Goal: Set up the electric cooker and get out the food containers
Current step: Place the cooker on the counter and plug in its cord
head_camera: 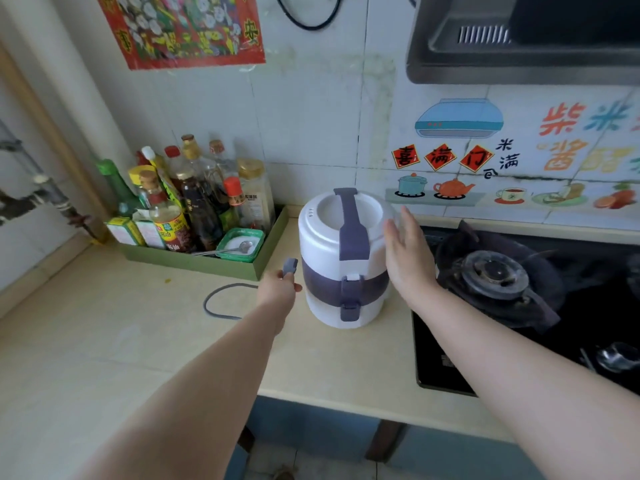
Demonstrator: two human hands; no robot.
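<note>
Standing upright on the bench (138, 341), the electric cooker (332, 244) is between the green tray (194, 262) and the gas hob (495, 271). Lid on, front latch closed, purple strap over the top. Left grip (278, 289) pinches the grey plug (290, 266), plug end up, just left of the cooker body and apart from it. Cord (206, 304) loops on the bench beside the left wrist. Right grip (403, 251) wide, fingers straight, palm at the cooker's upper right side; touching or just off, cannot tell. Tray holds sauce bottles (194, 202) and a salt tub (242, 231) with a spoon (242, 247).
</note>
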